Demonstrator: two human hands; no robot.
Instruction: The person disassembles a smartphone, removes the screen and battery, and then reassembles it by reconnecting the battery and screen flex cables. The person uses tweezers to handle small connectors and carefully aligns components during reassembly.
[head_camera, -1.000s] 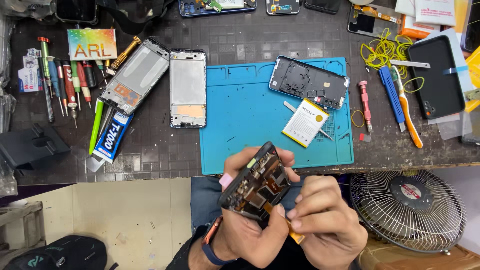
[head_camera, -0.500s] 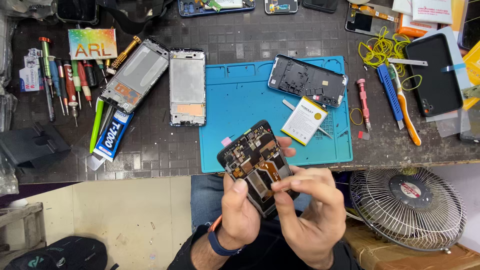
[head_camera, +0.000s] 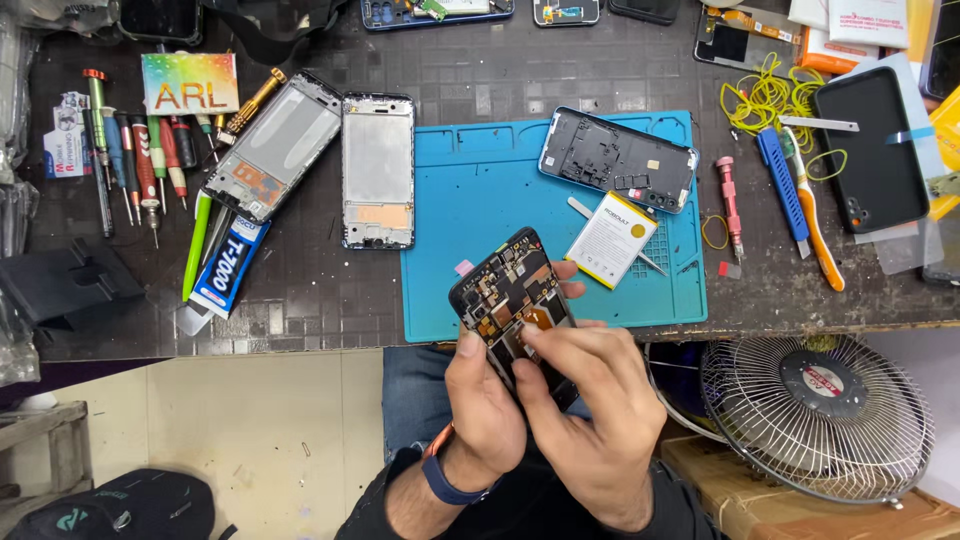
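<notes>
While the left hand (head_camera: 485, 400) clasped the opened phone (head_camera: 515, 300) by its edges, just above the bench (head_camera: 300, 300) edge, the right hand (head_camera: 585, 400) pressed fingertips on its exposed boards. It looked light, stiff and fragile, so gripping the frame rim seemed safest.

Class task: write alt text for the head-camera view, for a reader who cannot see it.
Two bare hands, left hand and right hand, hold an opened black smartphone with exposed circuit board above a blue rectangular rubber work mat on a dark workbench.
</notes>
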